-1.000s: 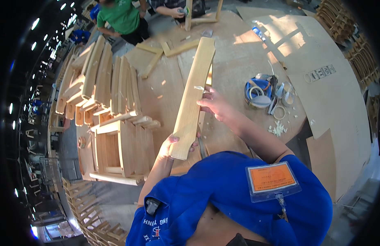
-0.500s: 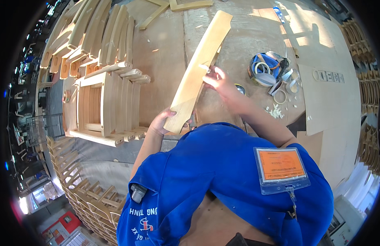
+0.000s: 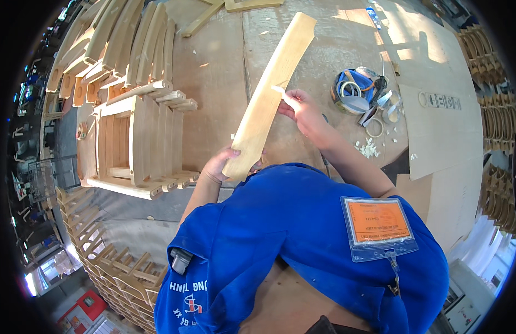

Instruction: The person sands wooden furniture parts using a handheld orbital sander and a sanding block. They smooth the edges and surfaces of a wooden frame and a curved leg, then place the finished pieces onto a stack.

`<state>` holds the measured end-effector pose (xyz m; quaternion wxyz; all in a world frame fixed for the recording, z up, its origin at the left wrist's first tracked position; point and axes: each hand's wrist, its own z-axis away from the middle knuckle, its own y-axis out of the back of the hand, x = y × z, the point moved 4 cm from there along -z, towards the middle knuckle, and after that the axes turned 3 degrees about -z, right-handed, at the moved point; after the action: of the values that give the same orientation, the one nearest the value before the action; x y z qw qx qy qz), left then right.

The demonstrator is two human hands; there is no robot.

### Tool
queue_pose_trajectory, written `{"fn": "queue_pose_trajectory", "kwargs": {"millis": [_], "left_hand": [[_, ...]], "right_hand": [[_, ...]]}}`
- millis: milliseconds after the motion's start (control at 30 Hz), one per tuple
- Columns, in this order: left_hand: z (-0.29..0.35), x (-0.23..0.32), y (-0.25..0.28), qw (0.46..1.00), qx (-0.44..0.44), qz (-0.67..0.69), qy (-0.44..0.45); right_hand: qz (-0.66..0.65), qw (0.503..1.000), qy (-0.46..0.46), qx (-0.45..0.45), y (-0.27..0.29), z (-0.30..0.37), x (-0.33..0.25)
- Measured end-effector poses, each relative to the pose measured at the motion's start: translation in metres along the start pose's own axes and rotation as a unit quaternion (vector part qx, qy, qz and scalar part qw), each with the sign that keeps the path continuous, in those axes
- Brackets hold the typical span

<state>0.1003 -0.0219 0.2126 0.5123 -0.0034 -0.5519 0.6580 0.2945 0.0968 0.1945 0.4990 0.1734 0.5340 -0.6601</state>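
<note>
A long pale wooden board [image 3: 270, 94] with notched ends slants up and away from me over the table. My left hand [image 3: 218, 165] grips its near end, thumb on the top face and fingers underneath. At the board's right edge, about midway along, my right hand [image 3: 302, 113] is closed in a pinch. Its fingertips hold a small white strip of tape [image 3: 278, 89] that lies against the board's face. The underside of the board is hidden.
To the left stand stacked wooden frames [image 3: 136, 142] and curved chair parts [image 3: 110, 47]. A blue-lined container [image 3: 355, 89] with tape rolls sits on the right. Near it are a loose tape roll [image 3: 374, 128] and white scraps [image 3: 369, 148]. Cardboard [image 3: 436, 133] covers the far right.
My right hand has turned and its fingers have drawn together at the white strip. The board stays almost in place, while the surroundings shift slightly left in view.
</note>
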Motion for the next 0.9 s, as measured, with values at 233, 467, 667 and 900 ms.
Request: {"fn": "queue_pose_trajectory", "kwargs": {"millis": [233, 467, 667, 900], "left_hand": [[0.010, 0.019, 0.008, 0.997, -0.044, 0.004, -0.063], [0.051, 0.071, 0.040, 0.962, 0.128, 0.042, -0.236], [0.053, 0.089, 0.065, 0.906, 0.335, -0.130, -0.224], [0.057, 0.083, 0.099, 0.884, 0.407, -0.092, -0.209]], "right_hand": [[-0.051, 0.999, -0.002, -0.018, 0.005, -0.011, -0.002], [-0.055, 0.996, -0.015, -0.074, -0.004, -0.012, -0.008], [0.000, 0.991, -0.096, -0.095, -0.017, 0.006, 0.003], [0.038, 0.967, -0.099, -0.230, -0.017, 0.013, -0.014]]}}
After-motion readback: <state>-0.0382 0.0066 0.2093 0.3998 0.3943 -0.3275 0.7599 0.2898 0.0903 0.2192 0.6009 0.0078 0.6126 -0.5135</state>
